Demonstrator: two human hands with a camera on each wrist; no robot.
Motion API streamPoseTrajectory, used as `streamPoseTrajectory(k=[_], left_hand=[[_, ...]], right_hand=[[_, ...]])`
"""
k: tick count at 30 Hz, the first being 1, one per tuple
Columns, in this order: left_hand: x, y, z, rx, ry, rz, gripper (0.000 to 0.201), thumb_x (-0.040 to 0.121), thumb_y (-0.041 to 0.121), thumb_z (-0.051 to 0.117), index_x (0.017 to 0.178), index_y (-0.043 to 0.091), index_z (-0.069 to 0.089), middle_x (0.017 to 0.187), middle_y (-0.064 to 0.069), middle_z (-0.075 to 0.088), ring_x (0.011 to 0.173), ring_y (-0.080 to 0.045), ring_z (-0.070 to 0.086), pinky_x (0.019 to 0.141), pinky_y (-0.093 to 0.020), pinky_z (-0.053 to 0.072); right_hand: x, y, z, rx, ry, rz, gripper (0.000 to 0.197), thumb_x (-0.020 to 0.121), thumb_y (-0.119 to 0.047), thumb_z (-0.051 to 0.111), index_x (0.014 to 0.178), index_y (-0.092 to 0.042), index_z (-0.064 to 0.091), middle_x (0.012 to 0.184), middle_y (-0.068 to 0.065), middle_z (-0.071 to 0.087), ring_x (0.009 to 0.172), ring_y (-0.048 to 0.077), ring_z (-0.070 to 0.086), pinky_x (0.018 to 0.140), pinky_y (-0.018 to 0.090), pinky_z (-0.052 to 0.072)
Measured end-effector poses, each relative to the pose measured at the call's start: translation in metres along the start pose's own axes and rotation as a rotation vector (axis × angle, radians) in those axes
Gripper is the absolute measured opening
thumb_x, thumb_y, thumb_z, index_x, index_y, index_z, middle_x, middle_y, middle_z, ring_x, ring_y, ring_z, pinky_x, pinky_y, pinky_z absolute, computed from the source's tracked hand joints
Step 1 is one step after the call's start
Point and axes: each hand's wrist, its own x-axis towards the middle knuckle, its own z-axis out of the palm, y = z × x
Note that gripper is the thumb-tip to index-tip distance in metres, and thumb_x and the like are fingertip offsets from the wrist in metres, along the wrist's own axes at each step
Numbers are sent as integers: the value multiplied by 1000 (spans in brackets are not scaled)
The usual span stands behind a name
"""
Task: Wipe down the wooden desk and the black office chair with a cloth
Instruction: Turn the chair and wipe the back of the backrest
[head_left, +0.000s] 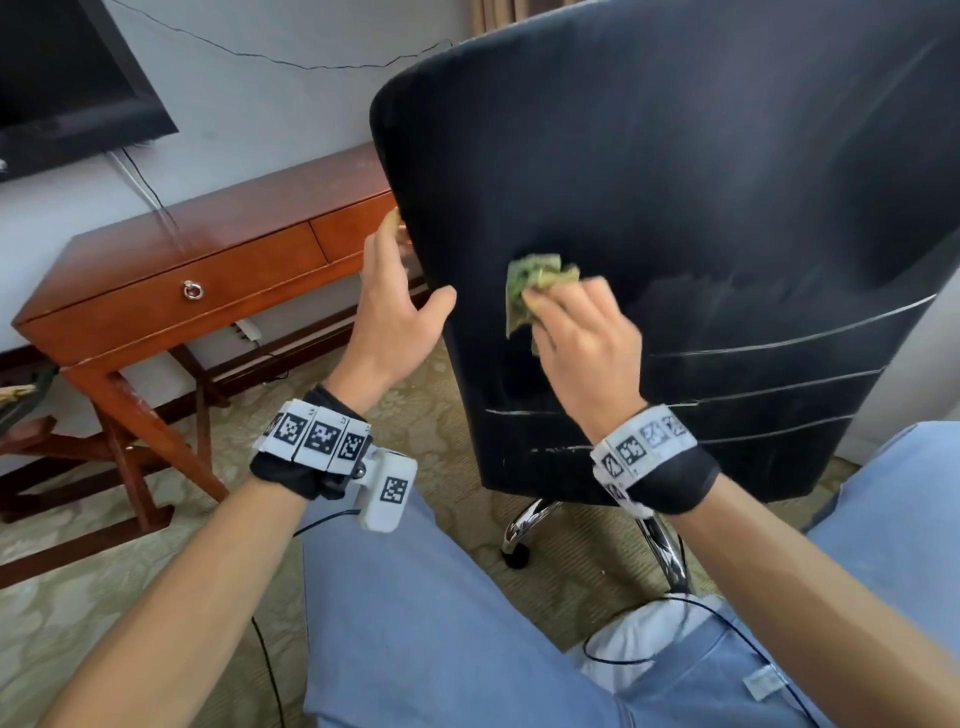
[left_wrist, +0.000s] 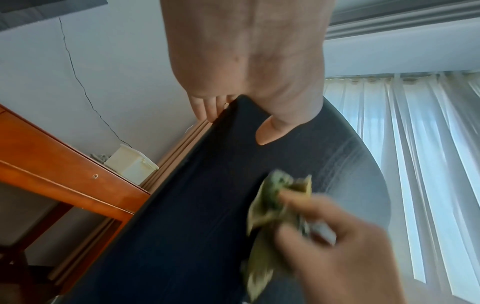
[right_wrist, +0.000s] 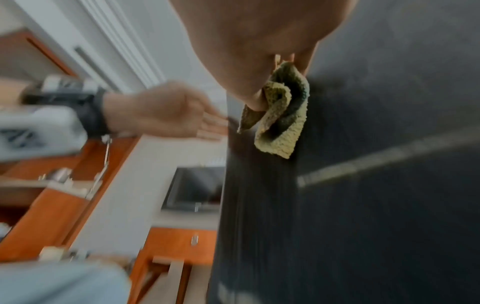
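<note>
Two hands work on the tall black office chair (head_left: 675, 208). The right hand (head_left: 587, 353) rubs a crumpled green cloth (head_left: 535, 286) on its back while the left hand (head_left: 395, 306) grips its edge at 9 o'clock. Faint streaks suggest the chair is partly wiped; I cannot tell whether the brown wooden desk (head_left: 171, 260) at 10 o'clock is done.

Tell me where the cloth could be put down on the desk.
The desk top is bare between the hanging cable and the chair back. Its far end is hidden behind the chair, where the left hand holds the edge; the left wrist view shows a white box there.
</note>
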Motion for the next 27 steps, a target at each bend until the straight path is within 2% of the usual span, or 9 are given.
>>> streamPoseTrajectory(k=[4, 6, 7, 10, 13, 16, 18, 23, 27], left_hand=[[-3, 0, -1, 62, -40, -17, 91, 93, 21, 71, 164, 17, 14, 157, 0, 31, 145, -12, 35, 121, -37, 36], [-6, 2, 3, 125, -70, -41, 99, 95, 24, 71, 165, 16, 2, 168, -1, 16, 155, -18, 19, 126, -46, 27], [-8, 2, 5, 171, -78, -39, 102, 95, 25, 71, 165, 16, -4, 171, -2, 5, 158, -20, 9, 128, -49, 21], [-16, 5, 8, 308, -35, 56, 112, 93, 26, 74, 163, 10, -11, 172, -8, -11, 159, -23, -7, 130, -48, 7], [-16, 9, 10, 425, 39, 183, 117, 85, 26, 81, 164, 6, -4, 171, -17, -6, 159, -29, 0, 129, -40, 8], [-12, 13, 15, 548, 68, 267, 119, 79, 26, 86, 164, 7, 4, 170, -22, -2, 158, -34, 6, 129, -41, 11], [-11, 13, 19, 620, 74, 306, 121, 77, 27, 88, 165, 9, 7, 169, -24, -1, 158, -36, 7, 129, -40, 9], [-9, 10, 27, 729, 44, 360, 122, 76, 38, 89, 165, 10, 10, 169, -23, 1, 157, -36, 8, 129, -40, 10], [-9, 10, 30, 784, 35, 364, 122, 76, 44, 88, 164, 10, 11, 169, -23, 4, 157, -36, 11, 129, -44, 17]], right_hand=[[-96, 12, 12, 9, -351, -44, 23, 88, -4, 74, 109, -12, 76, 105, -3, 70, 89, 19, 57, 64, 31, 55], [-119, 11, 12, 62, -465, -8, 27, 86, -3, 75, 111, -10, 75, 108, -1, 70, 93, 19, 57, 64, 35, 59], [-119, 10, 10, 91, -464, 17, 28, 85, -2, 76, 112, -9, 75, 110, -1, 71, 95, 19, 59, 64, 37, 59], [-81, 7, -6, 130, -275, 31, 26, 88, -2, 74, 113, -8, 77, 112, 1, 73, 101, 22, 65, 75, 33, 60], [-24, 11, -28, 121, 26, 21, 19, 96, -4, 65, 109, -7, 79, 110, 3, 74, 102, 25, 67, 86, 29, 57], [3, 23, -33, 46, 94, 42, 22, 99, -5, 60, 109, -8, 79, 109, 2, 73, 104, 20, 63, 84, 24, 56], [-2, 28, -28, -19, 29, 51, 22, 97, -5, 62, 111, -10, 78, 108, 0, 71, 102, 18, 60, 78, 21, 53], [-65, 29, -9, -53, -259, -42, 21, 90, -3, 70, 110, -9, 75, 104, 1, 68, 90, 20, 55, 60, 27, 51], [-128, 30, 7, -43, -575, -162, 32, 77, -3, 82, 108, -5, 74, 102, 3, 66, 95, 20, 50, 59, 29, 51]])
